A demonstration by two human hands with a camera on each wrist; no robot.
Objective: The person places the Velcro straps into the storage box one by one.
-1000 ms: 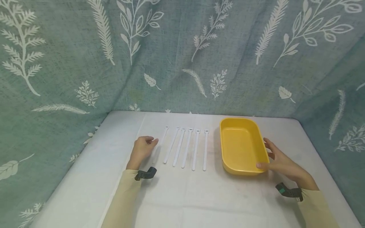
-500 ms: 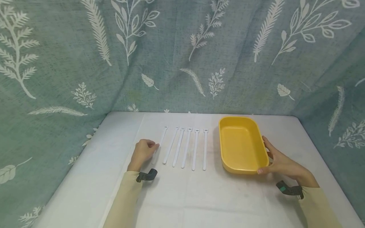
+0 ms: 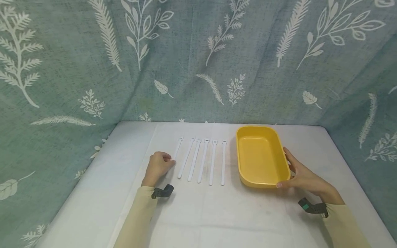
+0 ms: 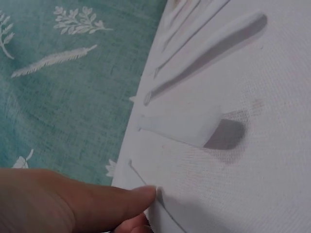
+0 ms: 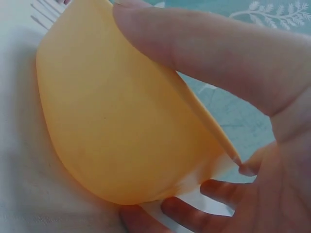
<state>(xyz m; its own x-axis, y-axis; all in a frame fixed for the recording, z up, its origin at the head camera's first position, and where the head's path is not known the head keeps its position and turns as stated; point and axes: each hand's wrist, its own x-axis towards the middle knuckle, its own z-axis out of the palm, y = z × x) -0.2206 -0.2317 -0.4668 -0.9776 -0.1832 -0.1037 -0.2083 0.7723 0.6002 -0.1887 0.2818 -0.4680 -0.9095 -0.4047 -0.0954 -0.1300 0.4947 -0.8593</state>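
Several thin white cable ties with slotted heads (image 3: 203, 162) lie side by side on the white cloth. My left hand (image 3: 158, 167) is at the leftmost tie (image 3: 178, 147), pinching it along its length between thumb and fingers. In the left wrist view the thumb (image 4: 131, 199) lies against this tie's edge, the other fingers mostly hidden below. My right hand (image 3: 305, 177) grips the yellow plastic tray (image 3: 263, 160) at its near right corner. Its thumb (image 5: 194, 48) rests over the rim, and the other fingers curl round the outer wall. The tray holds nothing.
White cloth (image 3: 229, 213) covers the table, whose far edge meets a green leaf-patterned curtain (image 3: 186, 69) at the back and both sides. Dark wrist cameras (image 3: 162, 191) sit at both cuffs. The tray stands right of the ties.
My left hand has moved slightly right and nearer, its thumb coming onto the leftmost cable tie. The tray, held by my right hand, has shifted slightly left.
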